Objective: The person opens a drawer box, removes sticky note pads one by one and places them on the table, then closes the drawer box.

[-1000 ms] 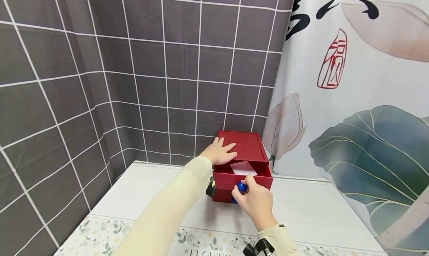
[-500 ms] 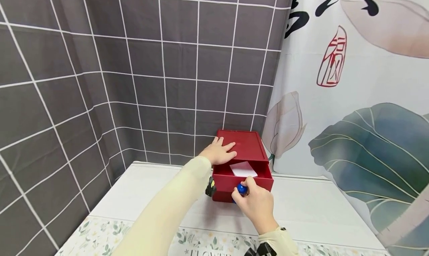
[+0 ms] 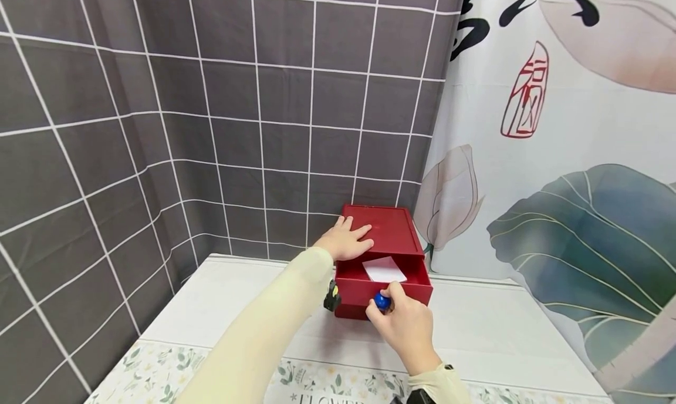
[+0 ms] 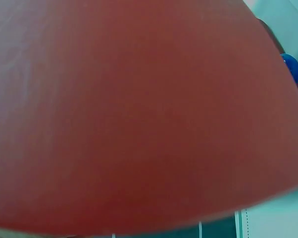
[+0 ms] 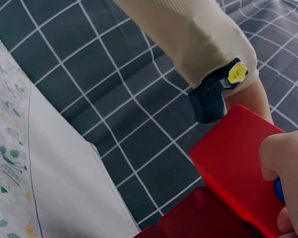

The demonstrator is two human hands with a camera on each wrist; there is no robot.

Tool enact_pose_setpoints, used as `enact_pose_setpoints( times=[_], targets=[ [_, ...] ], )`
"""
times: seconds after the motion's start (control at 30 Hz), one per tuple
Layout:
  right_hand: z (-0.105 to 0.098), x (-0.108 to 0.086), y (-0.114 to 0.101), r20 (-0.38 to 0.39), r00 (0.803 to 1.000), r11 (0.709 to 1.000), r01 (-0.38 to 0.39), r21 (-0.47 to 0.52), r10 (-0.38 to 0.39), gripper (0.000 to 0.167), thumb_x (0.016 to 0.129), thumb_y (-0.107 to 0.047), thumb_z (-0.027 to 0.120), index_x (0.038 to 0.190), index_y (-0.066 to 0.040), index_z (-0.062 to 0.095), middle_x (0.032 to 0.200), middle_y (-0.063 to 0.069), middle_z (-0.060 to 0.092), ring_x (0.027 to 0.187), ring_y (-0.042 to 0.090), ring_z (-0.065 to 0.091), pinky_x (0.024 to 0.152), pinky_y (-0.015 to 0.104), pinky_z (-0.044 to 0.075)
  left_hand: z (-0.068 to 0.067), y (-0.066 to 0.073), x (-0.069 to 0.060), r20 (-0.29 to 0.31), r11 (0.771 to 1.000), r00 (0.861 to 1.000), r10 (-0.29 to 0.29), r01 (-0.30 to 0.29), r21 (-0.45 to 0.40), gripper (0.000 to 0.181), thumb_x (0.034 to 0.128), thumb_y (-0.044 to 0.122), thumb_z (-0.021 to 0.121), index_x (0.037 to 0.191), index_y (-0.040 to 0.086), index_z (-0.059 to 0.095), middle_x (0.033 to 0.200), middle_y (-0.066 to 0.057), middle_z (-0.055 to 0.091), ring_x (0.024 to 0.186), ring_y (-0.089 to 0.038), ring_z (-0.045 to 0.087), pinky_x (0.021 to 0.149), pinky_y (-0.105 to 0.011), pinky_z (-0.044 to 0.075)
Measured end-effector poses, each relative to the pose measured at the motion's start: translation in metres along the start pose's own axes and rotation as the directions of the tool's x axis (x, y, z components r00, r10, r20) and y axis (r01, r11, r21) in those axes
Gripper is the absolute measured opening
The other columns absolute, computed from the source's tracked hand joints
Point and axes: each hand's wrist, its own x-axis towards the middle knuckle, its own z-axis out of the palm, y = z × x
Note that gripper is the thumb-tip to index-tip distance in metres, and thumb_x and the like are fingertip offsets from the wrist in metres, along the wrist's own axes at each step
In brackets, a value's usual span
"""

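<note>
A grey gridded cloth (image 3: 222, 128) stands behind a white surface (image 3: 232, 292). The left hand (image 3: 343, 239), fingers spread flat, rests on the top of a red box (image 3: 393, 225) on the surface. Its upper drawer (image 3: 352, 289) is partly open, a white sheet (image 3: 384, 270) inside. The right hand (image 3: 409, 325) pinches the drawer's blue knob (image 3: 381, 301). Rightmost hangs a leaf-printed cloth (image 3: 586, 128).

Bright, even head view; soft shadow below red box (image 3: 391, 232); left-wrist view blurry
</note>
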Motion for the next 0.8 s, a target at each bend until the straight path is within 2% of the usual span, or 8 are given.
enact_pose_setpoints(
  times=[0.3,0.8],
  targets=[
    [-0.0058,-0.0009,-0.0010,0.049,0.999,1.000,-0.017,0.003,0.017,0.024,0.072,-0.025,0.077,0.082,-0.014,0.058,0.053,-0.009,0.055,0.041,0.004,0.047,0.039,0.019,0.034,0.0015,-0.0003,0.0006,0.003,1.000,1.000,0.000,0.000,0.000,0.065,0.0996,0.055,0.041,0.160,0.033,0.031,0.167,-0.018,0.017,0.155,-0.039,0.008,0.121,-0.055,0.022],
    [-0.0082,-0.0015,-0.0026,0.049,0.999,1.000,-0.013,0.005,0.013,0.024,0.071,-0.026,0.077,0.081,-0.016,0.057,0.053,-0.012,0.053,0.041,0.001,0.043,0.040,0.017,0.032,0.0018,-0.0006,0.0004,-0.001,1.000,1.000,0.000,0.000,-0.006,0.065,0.0994,0.055,0.041,0.160,0.034,0.030,0.167,-0.017,0.017,0.155,-0.039,0.008,0.123,-0.053,0.017]
  ],
)
